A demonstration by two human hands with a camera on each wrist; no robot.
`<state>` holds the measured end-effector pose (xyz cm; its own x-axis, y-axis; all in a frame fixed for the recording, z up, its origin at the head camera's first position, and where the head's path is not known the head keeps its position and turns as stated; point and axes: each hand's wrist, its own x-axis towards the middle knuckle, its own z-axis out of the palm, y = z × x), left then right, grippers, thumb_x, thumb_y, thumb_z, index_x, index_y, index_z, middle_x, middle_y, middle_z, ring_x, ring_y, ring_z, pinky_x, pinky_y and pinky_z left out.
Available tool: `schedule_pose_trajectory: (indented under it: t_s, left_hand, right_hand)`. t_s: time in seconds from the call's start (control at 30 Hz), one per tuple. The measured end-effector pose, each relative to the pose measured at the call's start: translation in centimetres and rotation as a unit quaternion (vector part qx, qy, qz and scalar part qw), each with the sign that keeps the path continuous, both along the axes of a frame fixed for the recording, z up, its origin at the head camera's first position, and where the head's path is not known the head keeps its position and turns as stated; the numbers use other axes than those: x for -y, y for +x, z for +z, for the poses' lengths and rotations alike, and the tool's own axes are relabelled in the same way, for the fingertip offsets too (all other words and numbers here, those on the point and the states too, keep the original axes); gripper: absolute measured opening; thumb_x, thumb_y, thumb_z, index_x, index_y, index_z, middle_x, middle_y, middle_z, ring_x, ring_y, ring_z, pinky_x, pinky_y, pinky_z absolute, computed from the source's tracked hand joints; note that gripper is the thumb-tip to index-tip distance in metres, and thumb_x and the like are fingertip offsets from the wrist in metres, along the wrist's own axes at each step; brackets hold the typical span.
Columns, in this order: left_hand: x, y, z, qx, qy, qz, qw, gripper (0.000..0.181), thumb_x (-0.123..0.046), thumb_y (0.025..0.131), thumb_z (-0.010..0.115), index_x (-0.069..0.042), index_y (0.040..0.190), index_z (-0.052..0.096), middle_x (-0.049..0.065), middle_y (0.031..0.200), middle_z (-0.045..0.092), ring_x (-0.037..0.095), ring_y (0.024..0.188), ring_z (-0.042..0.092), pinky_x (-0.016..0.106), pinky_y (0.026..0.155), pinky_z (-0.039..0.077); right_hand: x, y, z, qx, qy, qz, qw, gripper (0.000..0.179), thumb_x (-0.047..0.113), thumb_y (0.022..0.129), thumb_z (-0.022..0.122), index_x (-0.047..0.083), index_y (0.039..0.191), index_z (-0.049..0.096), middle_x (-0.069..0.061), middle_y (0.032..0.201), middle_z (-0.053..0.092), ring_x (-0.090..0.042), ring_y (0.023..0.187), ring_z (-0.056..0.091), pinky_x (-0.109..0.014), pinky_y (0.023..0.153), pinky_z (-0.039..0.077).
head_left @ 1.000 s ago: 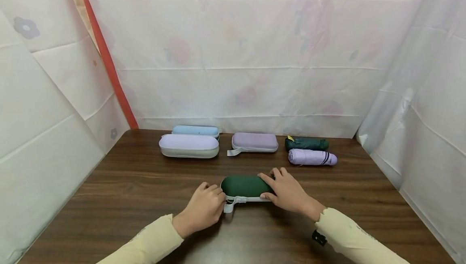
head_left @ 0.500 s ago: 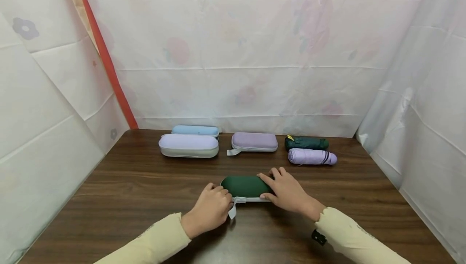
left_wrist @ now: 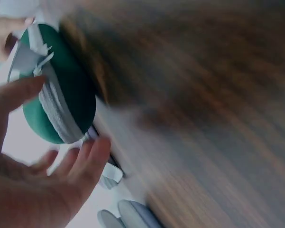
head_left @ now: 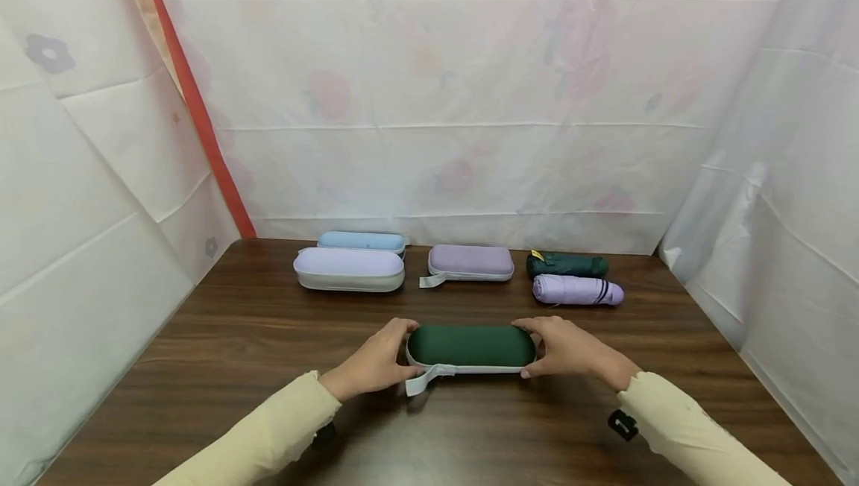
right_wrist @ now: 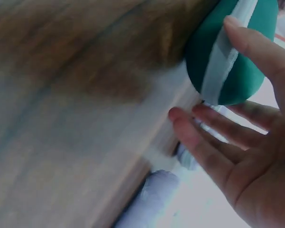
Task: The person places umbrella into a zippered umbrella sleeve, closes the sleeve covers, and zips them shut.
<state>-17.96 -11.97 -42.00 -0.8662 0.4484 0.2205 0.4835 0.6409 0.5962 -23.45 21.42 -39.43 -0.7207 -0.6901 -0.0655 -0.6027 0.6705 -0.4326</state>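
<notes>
A dark green zippered hard case (head_left: 470, 346) with rounded ends lies on the wooden table (head_left: 268, 344), its pale zipper band facing the person. From its left front corner hangs a light grey pull strap (head_left: 421, 382). My left hand (head_left: 372, 361) is spread around the left end, thumb by the strap and fingertips at the far side. Around the right end is my right hand (head_left: 573, 348), thumb at the zipper band and fingers reaching behind. Both wrist views show the fingers spread loosely and only lightly bent around the green case's ends.
Behind stand a lavender case (head_left: 349, 270) and a light blue case (head_left: 362, 239) at the left. A mauve case (head_left: 471, 261) with a strap sits mid-back. At the right lie a folded dark green umbrella (head_left: 570, 265) and a lilac umbrella (head_left: 577, 290). Patterned sheets (head_left: 429, 98) surround the table.
My left hand was curled at the zipper by the left corner, moved right along it, then opened around the left end. My right hand moved off the case's top to its right end.
</notes>
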Motion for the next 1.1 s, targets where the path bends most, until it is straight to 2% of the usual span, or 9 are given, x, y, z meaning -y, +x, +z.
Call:
schedule_pose_trajectory:
  t_s: [0.07,0.13,0.33,0.5,0.6,0.8,1.1]
  left_hand:
    - [-0.1,-0.3,0.0,0.020,0.008,-0.015,0.9996,0.059,-0.008,0.079,0.078,0.008,0.125,0.046,0.017,0.116,0.050,0.028,0.100,0.055,0.042,0.083,0.047]
    - [-0.2,-0.4,-0.1,0.024,0.010,-0.019,0.9995,0.057,-0.006,0.079,0.078,0.008,0.124,0.046,0.016,0.114,0.050,0.026,0.097,0.054,0.041,0.081,0.047]
    - [-0.7,-0.9,-0.4,0.023,0.026,0.010,0.9994,0.057,-0.001,0.078,0.076,0.007,0.126,0.045,0.016,0.113,0.049,0.022,0.096,0.053,0.039,0.080,0.047]
    - [-1.4,-2.0,-0.4,0.018,0.034,0.035,0.9986,0.060,0.003,0.078,0.075,0.011,0.128,0.043,0.019,0.113,0.048,0.025,0.096,0.054,0.040,0.080,0.047]
    - [-1.8,-3.1,-0.3,0.016,0.037,0.049,0.9980,0.060,0.005,0.077,0.075,0.011,0.128,0.043,0.021,0.112,0.048,0.027,0.094,0.053,0.041,0.080,0.046]
    - [-2.2,-6.1,-0.6,0.016,0.040,0.068,0.9968,0.062,0.005,0.076,0.076,0.011,0.128,0.044,0.022,0.114,0.047,0.031,0.100,0.052,0.043,0.085,0.045]
    - [-2.4,-10.2,-1.0,0.015,0.022,0.070,0.9972,0.062,0.008,0.073,0.076,0.014,0.125,0.043,0.026,0.114,0.047,0.033,0.100,0.050,0.043,0.087,0.045]
  right_hand:
    - [-0.3,-0.1,-0.3,0.004,-0.026,0.002,0.9996,0.076,0.030,0.074,0.083,-0.006,0.133,0.049,-0.011,0.113,0.063,-0.011,0.083,0.062,-0.031,0.072,0.051]
    - [-0.4,-0.1,-0.6,0.000,-0.053,0.005,0.9986,0.073,0.028,0.073,0.083,-0.006,0.129,0.052,-0.010,0.109,0.065,-0.009,0.082,0.063,-0.028,0.069,0.052]
    - [-0.2,-0.8,-0.9,-0.044,-0.078,-0.007,0.9959,0.069,0.028,0.067,0.087,-0.004,0.122,0.060,-0.007,0.101,0.067,-0.006,0.076,0.059,-0.024,0.064,0.050]
    - [-0.1,-2.2,-0.8,-0.060,-0.078,-0.026,0.9948,0.069,0.026,0.064,0.088,-0.004,0.121,0.061,-0.005,0.097,0.067,-0.008,0.075,0.059,-0.023,0.064,0.049]
    - [0.0,-3.2,-0.7,-0.062,-0.083,-0.040,0.9938,0.069,0.021,0.064,0.088,-0.005,0.121,0.061,-0.005,0.093,0.066,-0.010,0.072,0.059,-0.024,0.062,0.049]
    - [0.5,-5.5,-0.3,-0.055,-0.075,-0.068,0.9933,0.072,0.016,0.064,0.087,-0.009,0.124,0.057,-0.009,0.092,0.066,-0.010,0.070,0.057,-0.027,0.063,0.049]
    - [1.7,-7.9,0.0,-0.028,-0.040,-0.115,0.9922,0.075,0.012,0.069,0.084,-0.009,0.132,0.049,-0.014,0.101,0.067,-0.016,0.084,0.064,-0.034,0.071,0.052]
